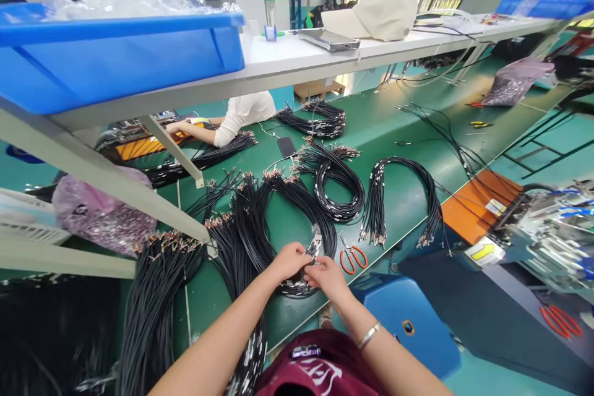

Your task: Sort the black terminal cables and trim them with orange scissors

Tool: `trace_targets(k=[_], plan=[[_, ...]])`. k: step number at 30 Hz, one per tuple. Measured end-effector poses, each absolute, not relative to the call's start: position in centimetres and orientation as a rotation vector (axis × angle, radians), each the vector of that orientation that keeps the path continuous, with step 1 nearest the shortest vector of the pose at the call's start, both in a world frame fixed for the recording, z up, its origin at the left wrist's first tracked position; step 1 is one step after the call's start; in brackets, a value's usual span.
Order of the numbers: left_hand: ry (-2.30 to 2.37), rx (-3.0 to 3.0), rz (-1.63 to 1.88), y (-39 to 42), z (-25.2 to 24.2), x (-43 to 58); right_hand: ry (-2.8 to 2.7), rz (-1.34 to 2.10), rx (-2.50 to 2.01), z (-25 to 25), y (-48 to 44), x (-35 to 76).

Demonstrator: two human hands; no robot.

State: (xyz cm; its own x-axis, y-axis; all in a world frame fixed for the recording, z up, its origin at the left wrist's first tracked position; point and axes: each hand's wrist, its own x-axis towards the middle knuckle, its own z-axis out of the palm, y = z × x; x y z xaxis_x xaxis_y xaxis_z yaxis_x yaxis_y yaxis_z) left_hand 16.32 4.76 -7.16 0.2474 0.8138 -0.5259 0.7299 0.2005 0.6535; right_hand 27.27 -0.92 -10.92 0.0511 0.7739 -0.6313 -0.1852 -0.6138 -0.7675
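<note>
My left hand [291, 261] and my right hand [326, 278] meet over a coiled bundle of black cables [304, 198] on the green table. Both sets of fingers are closed in a pinch at the cable ends, where white labels or connectors [316, 239] show. Which small part lies between the fingertips is hard to make out. Just right of my hands lie scissors with orange handles [353, 258]. A looped cable bundle [341, 189] sits behind, and a U-shaped bundle [408, 167] lies to the right.
More black cable bundles [153, 297] hang over the table's left side. A shelf post [171, 154] stands at left beneath a blue bin [120, 55]. Across the table is another person's arm [199, 132]. A blue stool [408, 322] and a machine [557, 241] stand at right.
</note>
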Motion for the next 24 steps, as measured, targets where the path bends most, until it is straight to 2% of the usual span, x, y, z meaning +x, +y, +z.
trace_targets(k=[5,9,11,18,24], plan=[[1.420,1.430,0.117,5.5,-5.2,15.6,-0.586,1.913,-1.421,-8.7,-1.9,28.6],[1.233,1.300,-0.019,6.3,-3.8,14.4,-0.803,2.276,-1.256,-6.3,-3.8,32.3],[1.159,1.257,-0.078,6.5,-3.6,13.9,-0.902,2.323,-1.195,-5.7,-4.2,34.0],[1.213,1.426,-0.015,5.0,-4.0,13.2,-1.255,1.501,-1.473,-4.8,1.0,34.0],[1.410,1.701,-0.003,1.4,-4.5,13.5,-1.882,1.485,-1.435,-3.1,8.5,31.6]])
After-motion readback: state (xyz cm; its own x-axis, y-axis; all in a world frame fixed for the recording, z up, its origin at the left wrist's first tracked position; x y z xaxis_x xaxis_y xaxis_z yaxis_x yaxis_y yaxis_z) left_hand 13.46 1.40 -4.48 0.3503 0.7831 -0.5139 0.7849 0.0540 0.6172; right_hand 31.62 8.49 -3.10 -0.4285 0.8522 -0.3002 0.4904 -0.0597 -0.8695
